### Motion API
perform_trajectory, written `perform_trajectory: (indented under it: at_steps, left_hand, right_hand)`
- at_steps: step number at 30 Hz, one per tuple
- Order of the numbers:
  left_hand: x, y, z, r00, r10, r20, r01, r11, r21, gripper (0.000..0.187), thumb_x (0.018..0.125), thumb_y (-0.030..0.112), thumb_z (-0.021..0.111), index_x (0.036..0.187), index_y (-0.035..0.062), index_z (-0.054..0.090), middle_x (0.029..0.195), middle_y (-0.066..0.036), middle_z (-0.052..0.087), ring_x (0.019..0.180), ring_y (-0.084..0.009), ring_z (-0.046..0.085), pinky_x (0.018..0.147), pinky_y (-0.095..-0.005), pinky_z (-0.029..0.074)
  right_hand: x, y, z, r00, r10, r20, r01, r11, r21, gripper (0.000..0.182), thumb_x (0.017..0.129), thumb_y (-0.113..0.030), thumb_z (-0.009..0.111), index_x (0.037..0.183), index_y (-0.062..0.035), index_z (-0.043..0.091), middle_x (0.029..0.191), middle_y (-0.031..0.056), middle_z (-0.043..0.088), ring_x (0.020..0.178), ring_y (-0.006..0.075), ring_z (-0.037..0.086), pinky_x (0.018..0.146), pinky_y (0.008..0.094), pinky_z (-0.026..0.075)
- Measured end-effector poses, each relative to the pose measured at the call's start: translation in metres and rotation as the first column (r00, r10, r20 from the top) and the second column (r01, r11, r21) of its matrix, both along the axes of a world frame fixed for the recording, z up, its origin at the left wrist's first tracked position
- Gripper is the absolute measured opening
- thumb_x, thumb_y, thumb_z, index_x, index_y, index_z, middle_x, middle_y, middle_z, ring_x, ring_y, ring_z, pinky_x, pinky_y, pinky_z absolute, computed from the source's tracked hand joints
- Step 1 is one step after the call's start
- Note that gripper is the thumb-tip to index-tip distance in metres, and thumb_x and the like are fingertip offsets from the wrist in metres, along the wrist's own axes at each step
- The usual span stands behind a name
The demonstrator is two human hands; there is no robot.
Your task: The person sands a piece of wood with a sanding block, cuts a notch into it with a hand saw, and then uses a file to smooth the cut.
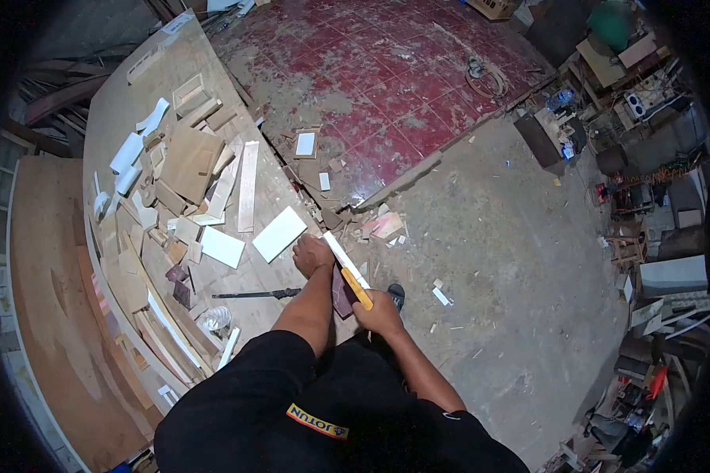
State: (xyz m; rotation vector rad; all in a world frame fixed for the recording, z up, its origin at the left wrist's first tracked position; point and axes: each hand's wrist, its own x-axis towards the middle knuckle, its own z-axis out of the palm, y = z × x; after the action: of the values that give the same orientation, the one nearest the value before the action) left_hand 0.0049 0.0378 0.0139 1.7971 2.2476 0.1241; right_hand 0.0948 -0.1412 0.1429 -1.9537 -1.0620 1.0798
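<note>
My right hand [379, 310] grips the yellow handle of a tool [356, 288] at the near edge of the wooden workbench [118, 110]. The handle continues into a long white strip [341, 254] running up and away along that edge. My left hand [312, 254] rests closed on the bench right beside the strip's far end; whether it clamps the strip I cannot tell. A dark reddish piece [341, 296] lies under the handle between my two forearms.
Wood offcuts and white panels [278, 233] litter the bench. A thin black rod [254, 295] lies left of my left arm. Beyond the bench are a red tiled floor [371, 71] and dusty concrete [513, 252]. Machines and clutter crowd the right side.
</note>
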Motion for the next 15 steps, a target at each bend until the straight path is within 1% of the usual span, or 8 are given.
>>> perform_trajectory:
  at_steps: [2,6,8,9,12,13,14,15]
  left_hand:
    - [0.002,0.002,0.001,1.0,0.0,0.005,0.0,1.0,-0.019,0.028,0.095,0.027,0.047,0.106,0.0058,0.063,0.114,-0.013,0.065,0.11,-0.0331,0.059,0.093,-0.0461,0.046]
    - [0.0,0.003,0.0,1.0,0.0,0.015,0.001,1.0,-0.019,0.029,0.095,0.028,0.048,0.106,0.0059,0.063,0.112,-0.013,0.066,0.109,-0.0328,0.059,0.093,-0.0459,0.046]
    - [0.001,0.002,-0.002,1.0,-0.002,0.01,0.002,0.999,-0.043,0.029,0.094,0.028,0.049,0.106,0.0058,0.063,0.111,-0.013,0.066,0.108,-0.0327,0.059,0.093,-0.0461,0.046]
    - [0.004,0.001,-0.005,1.0,-0.014,0.017,0.015,0.999,-0.036,0.028,0.094,0.027,0.049,0.106,0.0059,0.063,0.111,-0.013,0.066,0.108,-0.0327,0.059,0.093,-0.0461,0.046]
    - [0.012,0.0,-0.011,0.999,-0.039,0.033,0.041,0.998,-0.053,0.027,0.093,0.027,0.05,0.106,0.0063,0.063,0.11,-0.013,0.066,0.108,-0.0324,0.06,0.092,-0.0461,0.046]
    - [0.015,-0.001,-0.012,0.999,-0.039,0.019,0.04,0.998,-0.053,0.027,0.093,0.026,0.05,0.106,0.0063,0.063,0.11,-0.012,0.066,0.108,-0.0323,0.06,0.091,-0.0463,0.046]
    - [0.016,-0.001,-0.013,0.999,-0.038,0.006,0.038,0.998,-0.053,0.027,0.093,0.026,0.05,0.106,0.0063,0.063,0.109,-0.012,0.066,0.108,-0.0321,0.06,0.091,-0.0465,0.046]
    - [0.016,-0.001,-0.012,0.999,-0.044,-0.001,0.044,0.998,-0.046,0.027,0.092,0.026,0.051,0.106,0.006,0.063,0.11,-0.012,0.066,0.107,-0.0324,0.06,0.09,-0.0471,0.046]
  right_hand:
    - [0.001,0.002,0.004,1.0,0.014,-0.003,-0.014,0.999,-0.038,0.027,0.078,-0.024,0.065,0.082,0.0026,0.064,0.07,0.0239,0.063,0.066,0.0397,0.065,0.064,0.0448,0.051]
    - [0.0,-0.002,0.004,1.0,0.008,-0.029,-0.008,1.0,-0.017,0.027,0.08,-0.024,0.065,0.087,0.0026,0.064,0.071,0.0232,0.064,0.067,0.0394,0.066,0.064,0.044,0.051]
    - [0.0,-0.009,0.008,0.999,0.009,-0.05,-0.014,0.996,-0.084,0.029,0.084,-0.024,0.066,0.093,0.003,0.064,0.075,0.0244,0.066,0.073,0.0406,0.068,0.067,0.0443,0.052]
    - [0.0,-0.011,0.013,1.0,0.015,-0.02,-0.017,0.994,-0.106,0.029,0.087,-0.024,0.066,0.095,0.0034,0.063,0.078,0.0261,0.066,0.08,0.0417,0.069,0.07,0.045,0.052]
    - [0.0,-0.02,0.014,1.0,-0.003,0.016,0.004,0.999,-0.049,0.03,0.086,-0.025,0.067,0.094,0.0032,0.063,0.082,0.0273,0.066,0.085,0.0425,0.068,0.072,0.0458,0.053]
    - [0.003,-0.019,0.014,1.0,-0.012,0.027,0.013,1.0,-0.028,0.027,0.085,-0.023,0.066,0.091,0.0029,0.063,0.079,0.0256,0.066,0.08,0.0405,0.069,0.069,0.0448,0.052]
    - [0.005,-0.017,0.014,1.0,-0.015,0.026,0.015,0.999,-0.029,0.027,0.085,-0.023,0.066,0.091,0.0029,0.063,0.079,0.0256,0.066,0.08,0.0405,0.069,0.069,0.0448,0.052]
    - [0.009,-0.014,0.013,1.0,-0.01,-0.015,0.008,0.996,-0.087,0.026,0.084,-0.022,0.066,0.093,0.0031,0.064,0.082,0.0271,0.066,0.084,0.0429,0.068,0.072,0.0462,0.052]
